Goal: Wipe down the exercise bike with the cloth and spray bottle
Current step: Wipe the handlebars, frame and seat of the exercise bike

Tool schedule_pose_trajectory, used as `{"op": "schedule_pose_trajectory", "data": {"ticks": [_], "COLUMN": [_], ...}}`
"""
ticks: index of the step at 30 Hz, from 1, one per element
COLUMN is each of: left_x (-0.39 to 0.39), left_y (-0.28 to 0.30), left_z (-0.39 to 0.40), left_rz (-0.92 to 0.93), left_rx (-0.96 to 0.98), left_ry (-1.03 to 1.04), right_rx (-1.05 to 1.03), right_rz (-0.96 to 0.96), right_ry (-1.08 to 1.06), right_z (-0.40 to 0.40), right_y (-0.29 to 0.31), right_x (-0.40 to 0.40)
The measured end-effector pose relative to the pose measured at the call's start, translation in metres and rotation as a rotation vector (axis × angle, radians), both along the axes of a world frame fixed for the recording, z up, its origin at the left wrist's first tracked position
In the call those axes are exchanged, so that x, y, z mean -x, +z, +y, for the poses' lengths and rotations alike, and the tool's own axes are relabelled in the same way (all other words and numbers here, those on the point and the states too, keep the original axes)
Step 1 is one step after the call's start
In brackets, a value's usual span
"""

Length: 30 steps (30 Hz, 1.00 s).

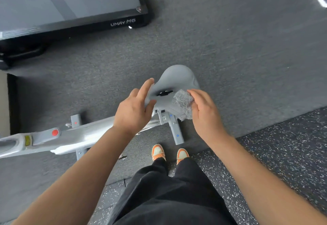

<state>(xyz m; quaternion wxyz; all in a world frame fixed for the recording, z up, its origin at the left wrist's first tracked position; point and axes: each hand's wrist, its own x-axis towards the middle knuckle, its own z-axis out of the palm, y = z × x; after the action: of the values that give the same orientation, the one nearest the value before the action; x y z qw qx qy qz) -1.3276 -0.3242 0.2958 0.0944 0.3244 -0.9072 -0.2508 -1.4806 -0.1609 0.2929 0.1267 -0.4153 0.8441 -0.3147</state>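
The fingers of the right hand are curling round the cloth, bunching it and pressing it against the right side of the saddle. The left hand is lying released, with straight fingers steadying the saddle's left edge and the thumb tucking under it. The cloth is sitting directly at the right fingers, touching the saddle near its narrow end, so the right hand is the nearer one for wiping. The saddle's long axis is running away from the person, wide end far and nose toward the body; the unwiped wide part is lying just beyond the cloth, so the coming stroke probably needs to be pushing forward along that axis. The bike frame is stretching off to the left, below the left forearm. No spray bottle is showing. Everything is standing on a dark grey floor, with speckled rubber matting under the person's feet, and a treadmill is resting well apart at the upper left.
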Motion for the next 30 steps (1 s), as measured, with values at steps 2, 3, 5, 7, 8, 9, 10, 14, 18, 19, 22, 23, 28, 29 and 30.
{"op": "schedule_pose_trajectory", "data": {"ticks": [2, 3, 5, 7, 8, 9, 10, 14, 18, 19, 22, 23, 28, 29, 30], "left_x": [0.011, 0.016, 0.025, 0.031, 0.033, 0.035, 0.036, 0.04, 0.042, 0.041, 0.039, 0.038, 0.028, 0.026, 0.023], "left_y": [0.004, 0.006, 0.009, 0.01, 0.01, 0.009, 0.009, 0.008, 0.011, 0.011, 0.01, 0.009, 0.005, 0.005, 0.004], "left_z": [0.001, 0.001, 0.003, 0.004, 0.004, 0.004, 0.004, 0.003, 0.005, 0.005, 0.005, 0.005, 0.002, 0.001, 0.0], "left_rz": [0.014, 0.018, 0.021, 0.021, 0.021, 0.02, 0.017, 0.016, 0.012, 0.011, -0.005, -0.008, -0.006, -0.009, -0.013], "left_rx": [-0.016, -0.027, -0.043, -0.047, -0.045, -0.04, -0.032, -0.021, -0.043, -0.04, -0.045, -0.043, -0.039, -0.055, -0.074], "left_ry": [-0.034, -0.048, -0.073, -0.092, -0.1, -0.107, -0.114, -0.128, -0.157, -0.166, -0.174, -0.171, -0.138, -0.13, -0.12], "right_rx": [0.001, -0.001, -0.005, -0.002, 0.002, 0.004, 0.004, -0.008, -0.009, -0.011, -0.018, -0.021, -0.022, -0.021, -0.02], "right_rz": [0.003, 0.005, 0.001, -0.002, -0.004, -0.007, -0.011, -0.012, -0.008, -0.012, -0.012, -0.009, -0.027, -0.03, -0.032], "right_ry": [-0.02, -0.031, -0.05, -0.061, -0.065, -0.068, -0.072, -0.091, -0.096, -0.098, -0.105, -0.107, -0.112, -0.113, -0.114], "right_z": [0.002, 0.003, 0.004, 0.005, 0.005, 0.006, 0.006, 0.009, 0.01, 0.011, 0.011, 0.012, 0.014, 0.014, 0.014], "right_y": [0.001, 0.001, 0.002, 0.003, 0.004, 0.004, 0.005, 0.006, 0.005, 0.005, 0.005, 0.005, 0.006, 0.006, 0.005], "right_x": [0.002, 0.003, 0.006, 0.007, 0.007, 0.007, 0.006, 0.004, 0.003, 0.003, 0.003, 0.003, 0.003, 0.003, 0.003]}}
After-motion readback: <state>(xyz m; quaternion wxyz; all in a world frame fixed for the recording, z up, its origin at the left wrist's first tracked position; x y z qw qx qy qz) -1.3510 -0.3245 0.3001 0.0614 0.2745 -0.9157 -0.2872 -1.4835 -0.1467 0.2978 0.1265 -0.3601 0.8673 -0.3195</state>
